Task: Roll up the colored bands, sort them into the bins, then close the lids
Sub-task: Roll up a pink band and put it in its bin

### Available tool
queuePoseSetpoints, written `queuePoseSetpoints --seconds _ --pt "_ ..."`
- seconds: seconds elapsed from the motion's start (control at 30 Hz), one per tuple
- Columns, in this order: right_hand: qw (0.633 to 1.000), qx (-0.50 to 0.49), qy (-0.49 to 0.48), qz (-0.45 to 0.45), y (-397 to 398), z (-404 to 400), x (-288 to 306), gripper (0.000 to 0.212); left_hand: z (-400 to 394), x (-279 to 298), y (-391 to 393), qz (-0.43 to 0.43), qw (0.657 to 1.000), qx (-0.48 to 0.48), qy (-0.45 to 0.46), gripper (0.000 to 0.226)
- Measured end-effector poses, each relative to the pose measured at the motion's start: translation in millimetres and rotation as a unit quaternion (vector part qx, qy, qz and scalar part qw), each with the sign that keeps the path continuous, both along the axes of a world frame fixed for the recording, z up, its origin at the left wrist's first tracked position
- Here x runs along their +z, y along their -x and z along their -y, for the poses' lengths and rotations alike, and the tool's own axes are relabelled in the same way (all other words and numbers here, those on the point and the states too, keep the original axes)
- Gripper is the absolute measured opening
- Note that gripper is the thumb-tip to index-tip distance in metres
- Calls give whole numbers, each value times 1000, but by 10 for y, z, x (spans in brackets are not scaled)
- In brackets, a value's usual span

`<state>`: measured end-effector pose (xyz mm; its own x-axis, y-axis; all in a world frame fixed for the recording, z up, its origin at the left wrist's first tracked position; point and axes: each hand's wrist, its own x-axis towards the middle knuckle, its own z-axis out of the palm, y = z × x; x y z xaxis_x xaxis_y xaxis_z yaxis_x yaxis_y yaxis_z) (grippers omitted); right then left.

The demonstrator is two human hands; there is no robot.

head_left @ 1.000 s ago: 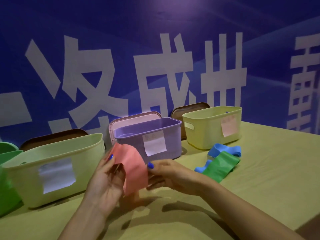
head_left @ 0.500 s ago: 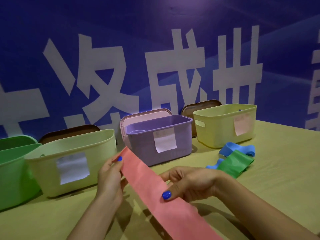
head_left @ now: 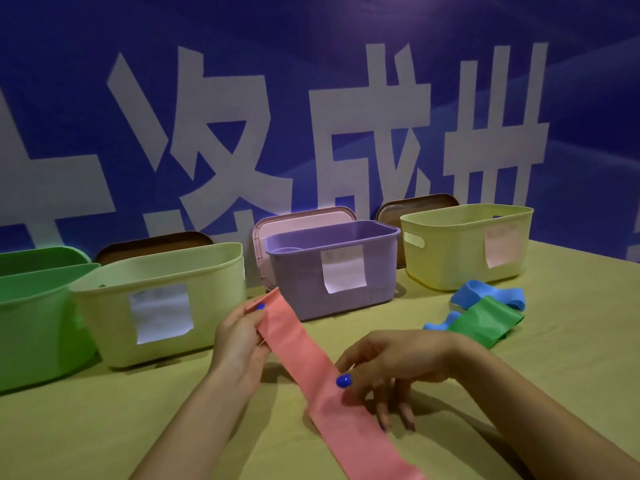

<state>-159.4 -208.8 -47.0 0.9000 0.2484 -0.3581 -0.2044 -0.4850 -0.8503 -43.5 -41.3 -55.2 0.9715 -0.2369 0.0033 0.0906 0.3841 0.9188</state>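
The step in hand looks like the preparation for rolling: a long, flat salmon-pink elastic band (head_left: 311, 362) is drawn out in a slanted line above the olive-green cloth-covered bench (head_left: 571, 393), its far end raised near the bins and its near end running out of the bottom of the head view. The left hand (head_left: 239, 341) pinches that far end between thumb and fingers, holding it up just in front of the lilac plastic bin (head_left: 332, 268). The right hand (head_left: 384, 368) grips the strip further down, thumb on top and fingers curled beneath it, with the lower fingertips close to or on the bench. No part of the pink band is rolled yet, so the task seems to be at an early stage for this piece. The next move probably calls for laying the strip flat or keeping it taut, then turning one end over on itself and winding it tightly so the slack material does not spring open. A blue band (head_left: 491, 299) and a green band (head_left: 488, 323) lie overlapping to the right, near the pale yellow bin (head_left: 464, 247), apparently unrolled. The pale green bin (head_left: 162, 303) and the bright green bin (head_left: 34, 320) stand to the left, all open, with lids propped behind them against the blue wall; which bin takes the pink band cannot be read from the labels.
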Motion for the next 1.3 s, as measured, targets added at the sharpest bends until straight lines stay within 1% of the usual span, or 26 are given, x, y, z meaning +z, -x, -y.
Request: queuePoseSetpoints --seconds 0.07,0.13,0.17,0.2,0.23,0.3,0.33,0.4,0.47,0.6,0.67,0.77,0.83,0.9,0.97,1.07,1.1,1.17,1.3 --pt "995 -59 61 44 -29 21 -23 33 -6 7 -10 6 1000 -7 11 21" --pt "973 -121 157 118 -68 43 -40 30 -6 18 11 11 1000 -20 19 20" --pt "959 -148 186 155 -85 52 -49 29 1 22 34 15 999 -23 20 20" --pt "949 -175 184 189 -98 53 -56 27 9 21 58 22 999 -16 18 21" --pt "942 -202 151 223 -108 56 -64 24 21 21 85 36 999 0 13 21" --pt "923 -242 45 296 -96 34 -41 13 38 24 143 74 996 42 -5 22" --pt "910 -251 3 330 -89 25 -17 10 45 31 176 93 994 49 -15 22" --pt "887 -252 -43 385 -66 26 28 18 62 34 241 119 992 36 -38 19" --pt "872 -252 -56 417 -36 32 73 24 86 30 311 133 989 7 -58 16" --pt "868 -234 -37 436 -10 11 87 30 146 0 448 167 980 -60 -94 10" --pt "870 -225 -19 438 -28 3 62 37 173 -28 491 183 973 -82 -117 8" --pt "874 -213 6 437 -39 4 40 40 196 -46 518 192 968 -102 -128 7" --pt "877 -208 12 433 -35 3 47 38 200 -53 519 198 965 -108 -133 7" --pt "878 -212 18 428 -37 1 50 28 203 -60 511 205 962 -113 -138 7" --pt "880 -210 34 425 -48 5 39 13 206 -52 517 217 959 -124 -134 15" --pt "885 -197 50 419 -55 -5 16 16 208 -51 505 255 950 -112 -141 48" --pt "887 -196 50 416 -53 -8 16 16 208 -53 494 268 946 -106 -149 55" --pt "889 -195 49 411 -49 -9 25 16 204 -54 466 280 940 -107 -160 56" --pt "894 -194 48 400 -35 -1 45 14 177 -41 420 281 934 -141 -168 42"
